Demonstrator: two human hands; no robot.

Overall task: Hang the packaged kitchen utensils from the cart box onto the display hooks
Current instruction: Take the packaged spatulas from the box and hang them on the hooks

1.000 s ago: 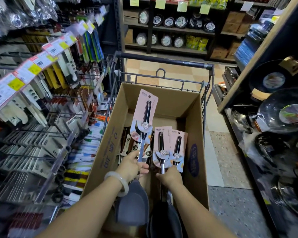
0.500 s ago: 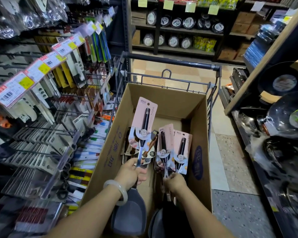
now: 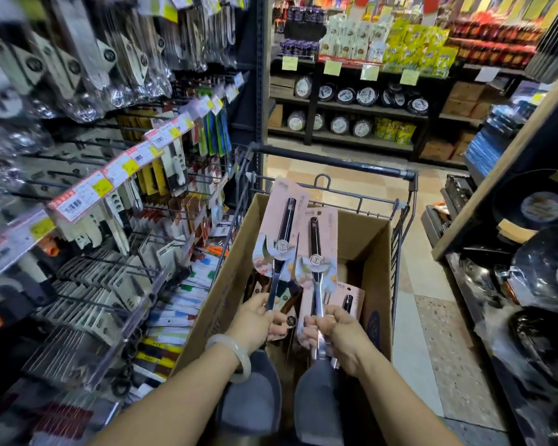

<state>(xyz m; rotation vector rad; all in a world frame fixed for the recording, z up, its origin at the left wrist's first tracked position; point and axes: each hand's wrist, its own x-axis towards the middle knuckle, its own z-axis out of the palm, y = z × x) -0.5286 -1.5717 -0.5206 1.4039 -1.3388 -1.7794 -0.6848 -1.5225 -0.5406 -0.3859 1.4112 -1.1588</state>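
My left hand [image 3: 255,320] grips the metal shaft of a packaged spatula [image 3: 284,226] with a pink card and a grey head, held upright over the cardboard box [image 3: 371,239] in the cart. My right hand [image 3: 335,333] grips a second packaged spatula [image 3: 318,249] of the same kind, just right of the first, the two cards overlapping. One more pink-carded utensil [image 3: 348,299] lies in the box beside brown-handled ones [image 3: 261,288]. The display hooks [image 3: 110,262] stand to the left, full of carded goods.
The wire cart [image 3: 335,164] has a dark handle bar at its far end. Hooks with bagged utensils [image 3: 87,66] hang upper left behind price tags [image 3: 91,191]. Black pans [image 3: 548,268] fill shelves on the right. A tiled aisle runs between them to far shelves [image 3: 351,101].
Both hands have lifted their spatulas higher out of the box and brought them close together. The right hand now holds one spatula; another pink card stays in the box. My view tilted up.
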